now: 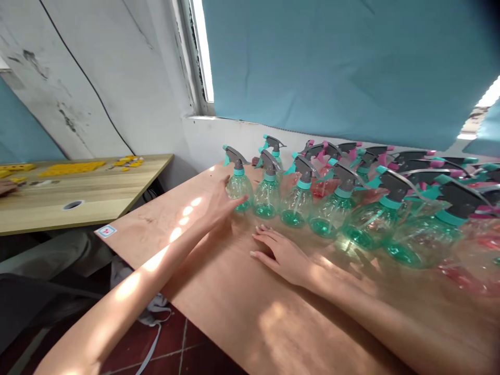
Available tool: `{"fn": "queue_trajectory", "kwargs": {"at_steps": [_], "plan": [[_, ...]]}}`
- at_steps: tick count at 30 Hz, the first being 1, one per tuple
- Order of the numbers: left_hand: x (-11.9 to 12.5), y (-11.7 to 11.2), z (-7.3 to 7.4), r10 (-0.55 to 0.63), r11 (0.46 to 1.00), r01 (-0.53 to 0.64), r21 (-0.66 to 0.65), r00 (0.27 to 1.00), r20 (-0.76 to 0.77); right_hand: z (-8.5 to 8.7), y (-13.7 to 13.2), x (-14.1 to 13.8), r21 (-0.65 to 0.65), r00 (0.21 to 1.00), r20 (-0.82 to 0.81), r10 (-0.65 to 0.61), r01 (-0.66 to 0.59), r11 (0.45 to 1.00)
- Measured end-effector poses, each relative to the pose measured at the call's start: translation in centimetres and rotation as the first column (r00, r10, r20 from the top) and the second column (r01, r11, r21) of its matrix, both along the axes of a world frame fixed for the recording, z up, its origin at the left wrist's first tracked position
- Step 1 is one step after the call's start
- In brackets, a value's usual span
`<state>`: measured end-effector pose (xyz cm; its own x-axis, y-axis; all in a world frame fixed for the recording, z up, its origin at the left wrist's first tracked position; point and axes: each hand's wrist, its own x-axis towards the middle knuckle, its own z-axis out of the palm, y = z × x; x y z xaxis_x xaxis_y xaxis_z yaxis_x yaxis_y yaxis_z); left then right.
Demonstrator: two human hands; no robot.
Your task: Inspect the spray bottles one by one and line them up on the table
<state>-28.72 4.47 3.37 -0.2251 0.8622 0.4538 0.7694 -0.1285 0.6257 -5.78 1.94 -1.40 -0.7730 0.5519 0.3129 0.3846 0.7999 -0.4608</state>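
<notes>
On the brown tabletop (pixel 250 291), clear green spray bottles with grey and teal trigger heads stand in a front row. My left hand (pixel 223 202) curves around the left side of the end spray bottle (pixel 239 186), thumb across its front; the other fingers are partly hidden. My right hand (pixel 287 255) lies palm down with fingers stretched out, holding nothing. It rests in front of the second spray bottle (pixel 267 197) and the third spray bottle (pixel 297 202), apart from both.
More bottles with pink trims (pixel 328 174) crowd behind and to the right. A blue curtain (pixel 344 67) hangs behind them. Left, a second table (pixel 97 192) bears yellow pieces (pixel 72 167), with another person's hand (pixel 7 186) at its edge. A small sticker (pixel 105 230) marks my table's corner.
</notes>
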Motion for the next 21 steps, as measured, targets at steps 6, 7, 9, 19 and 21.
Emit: {"fn": "queue_trajectory", "kwargs": {"at_steps": [6,7,9,19,21], "plan": [[-0.3,0.9,-0.6,-0.029,0.999,0.03,0.031,1.0,-0.007,0.0,0.0,0.0,-0.017,1.0,-0.008,0.002,-0.002,1.0],[-0.4,0.9,-0.8,-0.027,0.999,0.027,0.037,1.0,-0.008,0.0,-0.1,0.0,-0.022,1.0,-0.01,0.002,-0.002,1.0],[-0.7,0.7,-1.1,-0.022,0.999,0.022,0.048,1.0,-0.008,0.0,-0.1,0.0,-0.033,1.0,-0.014,0.002,-0.003,0.999],[-1.2,-4.1,-0.3,-0.04,0.999,0.04,-0.007,0.999,0.01,-0.2,0.0,0.7,-0.114,0.991,-0.132,-0.01,-0.005,0.993],[-0.3,-5.7,-0.3,-0.069,0.997,0.069,-0.022,0.997,0.016,0.2,-0.2,1.4,-0.135,0.985,-0.168,-0.03,0.007,0.991]]}}
